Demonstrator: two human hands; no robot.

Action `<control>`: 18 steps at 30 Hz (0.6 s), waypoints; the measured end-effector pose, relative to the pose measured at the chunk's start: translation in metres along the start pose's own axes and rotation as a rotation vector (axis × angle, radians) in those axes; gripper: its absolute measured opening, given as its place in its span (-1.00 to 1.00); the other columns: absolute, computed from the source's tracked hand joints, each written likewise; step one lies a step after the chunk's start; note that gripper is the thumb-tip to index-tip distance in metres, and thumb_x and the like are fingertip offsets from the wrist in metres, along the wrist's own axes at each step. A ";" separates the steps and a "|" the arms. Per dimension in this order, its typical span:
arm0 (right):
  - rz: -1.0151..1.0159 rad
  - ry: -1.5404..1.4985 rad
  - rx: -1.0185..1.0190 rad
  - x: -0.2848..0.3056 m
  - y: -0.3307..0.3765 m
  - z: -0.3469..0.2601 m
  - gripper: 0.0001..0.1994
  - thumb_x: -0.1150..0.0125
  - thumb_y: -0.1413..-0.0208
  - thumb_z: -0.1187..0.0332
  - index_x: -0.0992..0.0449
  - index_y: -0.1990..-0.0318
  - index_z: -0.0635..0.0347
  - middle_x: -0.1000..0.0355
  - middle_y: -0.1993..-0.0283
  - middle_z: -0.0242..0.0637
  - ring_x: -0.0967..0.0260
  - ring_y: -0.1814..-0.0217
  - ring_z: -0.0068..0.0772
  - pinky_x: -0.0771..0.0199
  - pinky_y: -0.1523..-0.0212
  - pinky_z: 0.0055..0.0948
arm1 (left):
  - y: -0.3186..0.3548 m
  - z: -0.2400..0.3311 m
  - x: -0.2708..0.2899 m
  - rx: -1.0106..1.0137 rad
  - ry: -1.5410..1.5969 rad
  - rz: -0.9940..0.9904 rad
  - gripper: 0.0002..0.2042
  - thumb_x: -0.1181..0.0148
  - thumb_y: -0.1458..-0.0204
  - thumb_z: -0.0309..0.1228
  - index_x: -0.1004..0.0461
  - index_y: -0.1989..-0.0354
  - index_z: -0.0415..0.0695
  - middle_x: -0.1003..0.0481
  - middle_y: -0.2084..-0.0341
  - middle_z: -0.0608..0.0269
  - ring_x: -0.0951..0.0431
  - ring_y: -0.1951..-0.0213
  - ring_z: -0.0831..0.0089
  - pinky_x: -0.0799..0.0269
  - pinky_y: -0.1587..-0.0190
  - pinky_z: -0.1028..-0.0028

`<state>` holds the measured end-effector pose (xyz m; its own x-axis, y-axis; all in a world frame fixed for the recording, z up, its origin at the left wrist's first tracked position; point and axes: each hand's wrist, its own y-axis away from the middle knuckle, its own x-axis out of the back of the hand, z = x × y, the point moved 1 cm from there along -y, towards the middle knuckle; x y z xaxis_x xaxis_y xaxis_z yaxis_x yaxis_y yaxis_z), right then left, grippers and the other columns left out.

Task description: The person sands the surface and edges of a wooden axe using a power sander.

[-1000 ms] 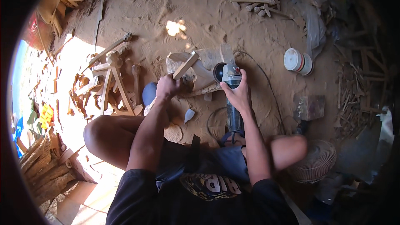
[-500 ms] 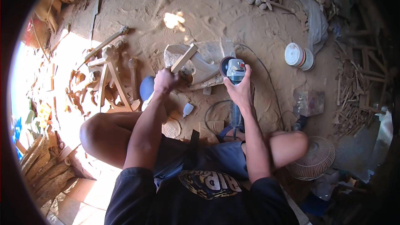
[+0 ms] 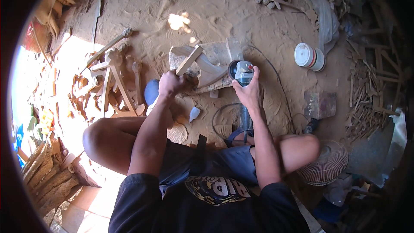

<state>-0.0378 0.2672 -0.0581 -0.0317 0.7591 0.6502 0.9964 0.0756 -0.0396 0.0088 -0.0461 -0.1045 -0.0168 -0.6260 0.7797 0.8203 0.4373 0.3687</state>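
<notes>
Fingers closed, my left hand point(image 3: 171, 84) grips a wooden frame piece with a straight bar point(image 3: 189, 60) and a curved, pale limb point(image 3: 209, 71). This piece rests on a low, worn wooden block point(image 3: 221, 51) on the sand. My right hand point(image 3: 249, 94) is wrapped round an angle grinder point(image 3: 244, 67) with a grey head, a red button and a teal body that reaches back toward my lap. Its dark round disc point(image 3: 233, 69) is at the right end of the curved limb; whether it touches the wood, I cannot tell. Faint dust hangs above the disc.
Jointed wooden parts point(image 3: 113, 60) are heaped at left, beside a blue round object point(image 3: 151, 91). A small white bottle point(image 3: 194, 114) lies before me. The grinder's cord point(image 3: 276, 71) loops across the sand. At right are a white tub point(image 3: 304, 55), a block point(image 3: 320, 105) and a fan cage point(image 3: 326, 162).
</notes>
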 end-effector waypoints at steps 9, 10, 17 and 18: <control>-0.043 -0.048 -0.275 0.026 0.002 -0.085 -0.01 -0.56 -0.04 0.10 -0.08 -0.49 0.38 -0.46 -0.23 0.19 -0.51 -0.24 0.09 -0.48 -0.26 -0.10 | 0.002 -0.016 0.006 -0.009 -0.007 0.030 -0.58 -0.26 -0.08 -0.05 -0.72 0.09 -0.14 -0.68 0.26 -0.24 -0.71 0.15 -0.20 -0.63 -0.04 -0.01; -0.013 -0.044 -0.218 0.026 0.003 -0.074 0.01 -0.59 -0.02 0.09 -0.09 -0.48 0.39 -0.46 -0.23 0.15 -0.52 -0.21 0.00 -0.48 -0.25 -0.14 | 0.002 -0.009 0.003 -0.027 -0.004 0.017 -0.57 -0.26 -0.08 -0.05 -0.72 0.09 -0.14 -0.68 0.24 -0.24 -0.71 0.14 -0.20 -0.63 -0.04 -0.02; -0.019 -0.176 -0.180 -0.014 0.012 -0.085 0.00 -0.58 -0.01 0.04 -0.11 -0.46 0.39 -0.44 -0.25 0.19 -0.49 -0.23 0.12 -0.47 -0.28 -0.06 | 0.006 -0.005 0.007 -0.027 0.000 -0.007 -0.56 -0.25 -0.10 -0.02 -0.72 0.07 -0.13 -0.69 0.22 -0.24 -0.72 0.12 -0.19 -0.64 -0.04 -0.02; -0.021 -0.178 -0.176 -0.017 0.013 -0.090 0.00 -0.58 -0.01 0.04 -0.11 -0.46 0.39 -0.44 -0.25 0.19 -0.49 -0.23 0.12 -0.47 -0.28 -0.06 | 0.007 -0.005 0.008 -0.026 0.002 -0.005 -0.56 -0.24 -0.10 -0.02 -0.71 0.07 -0.13 -0.69 0.23 -0.24 -0.72 0.12 -0.19 -0.64 -0.04 -0.02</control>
<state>-0.0172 0.1964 -0.0014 -0.0502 0.8616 0.5051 0.9933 -0.0097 0.1152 0.0171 -0.0513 -0.0987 -0.0192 -0.6294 0.7768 0.8348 0.4175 0.3590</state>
